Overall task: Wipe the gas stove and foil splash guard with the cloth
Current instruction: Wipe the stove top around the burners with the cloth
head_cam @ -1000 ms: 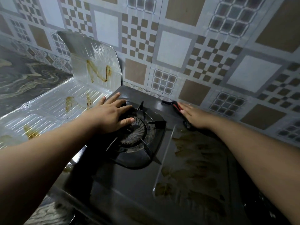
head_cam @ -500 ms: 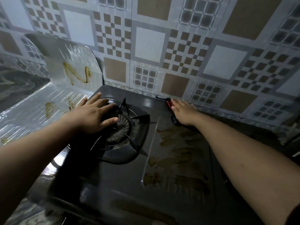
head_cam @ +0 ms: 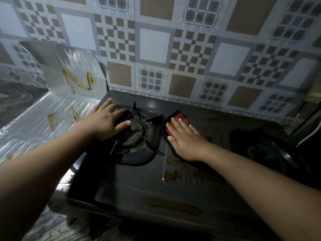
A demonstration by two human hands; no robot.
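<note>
The cloth point(head_cam: 178, 118), red, soft and light, lies flat on the black gas stove point(head_cam: 139, 185) between its two burners, pinned under the right hand point(head_cam: 184, 138), whose fingers point(head_cam: 175, 125) lie straight on it; a flat palm should drive it better than a pinch. The left hand point(head_cam: 106, 122) rests with fingers spread on the left burner grate point(head_cam: 139, 134), holding nothing. That raised grate blocks leftward strokes. The thin foil splash guard point(head_cam: 69, 75), brown-streaked, probably dents easily.
</note>
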